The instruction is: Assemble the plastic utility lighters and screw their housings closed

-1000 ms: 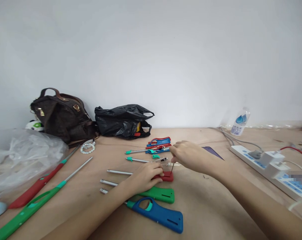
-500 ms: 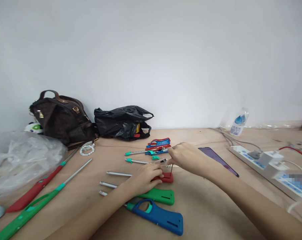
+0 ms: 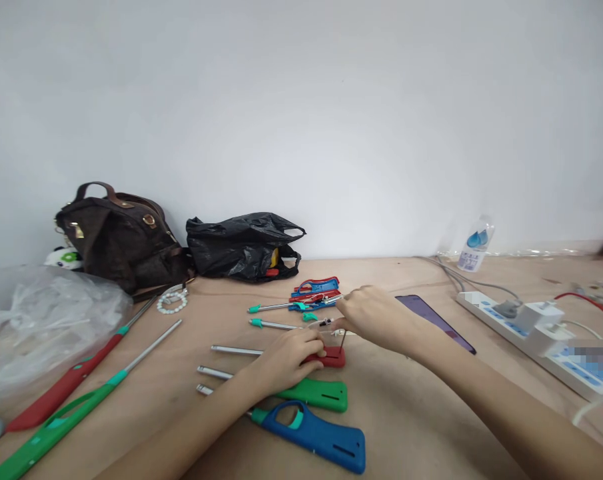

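Right hand has dipped; red lighter lies under left fingers.

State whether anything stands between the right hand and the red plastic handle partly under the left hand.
Nothing visible blocks the way: only the thin dark rod in the right hand spans the gap to the red plastic handle.

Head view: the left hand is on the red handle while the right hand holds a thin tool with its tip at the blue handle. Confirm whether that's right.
Not quite: the head view shows the thin tool in the right hand with its tip at the red handle, where the left hand is.
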The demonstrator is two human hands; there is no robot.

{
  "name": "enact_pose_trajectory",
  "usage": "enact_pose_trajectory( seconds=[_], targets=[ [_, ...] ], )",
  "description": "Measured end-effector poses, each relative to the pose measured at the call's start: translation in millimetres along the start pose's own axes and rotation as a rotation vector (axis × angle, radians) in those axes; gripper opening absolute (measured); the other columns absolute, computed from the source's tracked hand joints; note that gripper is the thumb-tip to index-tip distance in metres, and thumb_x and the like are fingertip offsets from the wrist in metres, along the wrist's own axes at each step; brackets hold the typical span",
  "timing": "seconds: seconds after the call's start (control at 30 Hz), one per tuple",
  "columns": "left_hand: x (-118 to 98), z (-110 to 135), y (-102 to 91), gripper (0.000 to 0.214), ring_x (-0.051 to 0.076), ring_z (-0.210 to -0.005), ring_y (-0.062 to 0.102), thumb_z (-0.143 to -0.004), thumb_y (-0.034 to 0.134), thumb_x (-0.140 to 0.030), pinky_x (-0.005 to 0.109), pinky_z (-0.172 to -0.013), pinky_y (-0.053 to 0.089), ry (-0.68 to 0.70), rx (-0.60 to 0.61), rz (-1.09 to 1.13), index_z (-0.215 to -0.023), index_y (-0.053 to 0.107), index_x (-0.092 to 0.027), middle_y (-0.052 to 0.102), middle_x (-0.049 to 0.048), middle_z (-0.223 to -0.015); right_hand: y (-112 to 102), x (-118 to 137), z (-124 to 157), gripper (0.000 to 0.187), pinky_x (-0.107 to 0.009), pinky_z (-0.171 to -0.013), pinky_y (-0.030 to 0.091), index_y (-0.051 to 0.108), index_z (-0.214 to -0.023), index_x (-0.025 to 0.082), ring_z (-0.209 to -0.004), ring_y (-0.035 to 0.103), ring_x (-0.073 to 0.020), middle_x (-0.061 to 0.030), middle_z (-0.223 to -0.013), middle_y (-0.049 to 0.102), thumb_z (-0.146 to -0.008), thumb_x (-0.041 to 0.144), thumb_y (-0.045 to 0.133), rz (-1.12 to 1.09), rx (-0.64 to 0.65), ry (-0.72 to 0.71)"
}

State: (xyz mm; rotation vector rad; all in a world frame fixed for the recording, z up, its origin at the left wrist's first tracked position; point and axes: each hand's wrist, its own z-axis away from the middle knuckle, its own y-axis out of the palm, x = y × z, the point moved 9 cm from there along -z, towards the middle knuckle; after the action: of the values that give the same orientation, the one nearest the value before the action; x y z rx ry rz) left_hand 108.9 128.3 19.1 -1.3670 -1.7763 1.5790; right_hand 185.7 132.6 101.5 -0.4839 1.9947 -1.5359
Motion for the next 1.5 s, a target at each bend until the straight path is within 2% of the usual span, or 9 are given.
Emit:
enact_pose_trajectory(
  seconds=[0.2, 0.4, 0.6, 0.7, 0.83, 1.07, 1.17, 1.3, 1.5],
  targets=[
    [0.7, 0.0, 0.7, 0.003, 0.021, -0.09, 0.058, -0.088, 0.055, -0.018, 0.03, -0.078, 0.044, -0.006, 0.003, 0.005, -0.088, 0.058, -0.017, 0.061, 0.0062, -0.1, -4.5, 6.6, 10.7, 0.009, -0.026, -0.06, 0.04, 0.057, -0.092, 0.014, -0.076, 0.062, -0.0172, -0.0073, -0.089, 0.068, -0.087, 0.009, 0.052, -0.157, 0.001, -0.099],
    [1.3, 0.2, 1.4, 0.002, 0.021, -0.093, 0.057, -0.087, 0.057, -0.017, 0.03, -0.079, 0.044, -0.013, 0.014, 0.002, -0.089, 0.058, -0.016, 0.061, 0.0067, -0.1, 0.5, -0.2, -0.5, 0.022, -0.029, -0.054, 0.037, 0.061, -0.076, 0.013, -0.067, 0.064, -0.0235, -0.0115, -0.072, 0.068, -0.087, 0.031, 0.061, 0.028, 0.016, 0.015],
    [1.4, -0.4, 1.5, 0.003, 0.021, -0.09, 0.058, -0.088, 0.055, -0.018, 0.03, -0.078, 0.045, -0.013, 0.01, 0.01, -0.087, 0.058, -0.017, 0.061, 0.0063, -0.1, -5.0, 2.7, 12.3, 0.01, -0.026, -0.062, 0.042, 0.058, -0.095, 0.012, -0.078, 0.063, -0.0184, -0.0101, -0.092, 0.068, -0.085, 0.009, 0.054, -0.098, -0.02, -0.1],
    [2.8, -0.4, 2.3, 0.003, 0.021, -0.091, 0.058, -0.088, 0.055, -0.018, 0.029, -0.078, 0.045, -0.007, 0.009, 0.015, -0.087, 0.058, -0.017, 0.061, 0.0063, -0.1, -2.9, 1.6, 5.3, 0.005, -0.027, -0.057, 0.039, 0.06, -0.086, 0.012, -0.071, 0.063, -0.0196, -0.0098, -0.081, 0.069, -0.085, 0.017, 0.059, -0.039, -0.013, -0.066],
    [2.8, -0.3, 1.9, 0.003, 0.021, -0.092, 0.057, -0.088, 0.056, -0.019, 0.03, -0.079, 0.045, 0.003, -0.002, 0.009, -0.087, 0.059, -0.018, 0.061, 0.0063, -0.101, -0.9, 0.7, -2.6, 0.023, -0.029, -0.051, 0.034, 0.061, -0.074, 0.013, -0.06, 0.062, -0.0216, -0.0106, -0.067, 0.067, -0.087, 0.032, 0.061, 0.04, -0.038, -0.006],
    [1.1, -0.2, 0.8, 0.003, 0.021, -0.09, 0.058, -0.087, 0.056, -0.017, 0.03, -0.077, 0.045, -0.01, 0.003, -0.012, -0.087, 0.059, -0.017, 0.062, 0.0067, -0.1, -3.7, 7.8, 11.3, 0.011, -0.025, -0.057, 0.037, 0.056, -0.09, 0.014, -0.075, 0.061, -0.0167, -0.0071, -0.088, 0.067, -0.084, 0.006, 0.051, -0.179, 0.006, -0.125],
    [1.3, -0.1, 0.8, 0.005, 0.022, -0.091, 0.058, -0.088, 0.055, -0.019, 0.03, -0.078, 0.045, -0.001, -0.001, -0.009, -0.087, 0.059, -0.017, 0.062, 0.0067, -0.1, -2.4, 5.1, 4.7, 0.003, -0.026, -0.054, 0.035, 0.059, -0.084, 0.013, -0.071, 0.062, -0.0187, -0.0086, -0.082, 0.069, -0.085, 0.013, 0.056, -0.115, 0.039, -0.053],
    [3.2, 0.2, 2.1, 0.005, 0.022, -0.091, 0.058, -0.088, 0.055, -0.02, 0.031, -0.078, 0.045, 0.001, -0.002, -0.008, -0.087, 0.059, -0.018, 0.062, 0.0067, -0.1, -1.4, -0.1, 0.9, 0.018, -0.028, -0.053, 0.034, 0.06, -0.077, 0.014, -0.066, 0.063, -0.0217, -0.0102, -0.074, 0.068, -0.088, 0.028, 0.058, -0.032, 0.023, 0.017],
    [4.0, 0.4, 3.8, 0.004, 0.021, -0.091, 0.058, -0.088, 0.055, -0.019, 0.03, -0.078, 0.045, 0.0, -0.001, 0.01, -0.088, 0.059, -0.017, 0.061, 0.0064, -0.1, -0.8, 5.1, 9.9, 0.006, -0.025, -0.058, 0.037, 0.056, -0.091, 0.015, -0.074, 0.062, -0.0165, -0.0064, -0.088, 0.068, -0.089, 0.013, 0.051, -0.176, 0.025, -0.109]
  ],
)
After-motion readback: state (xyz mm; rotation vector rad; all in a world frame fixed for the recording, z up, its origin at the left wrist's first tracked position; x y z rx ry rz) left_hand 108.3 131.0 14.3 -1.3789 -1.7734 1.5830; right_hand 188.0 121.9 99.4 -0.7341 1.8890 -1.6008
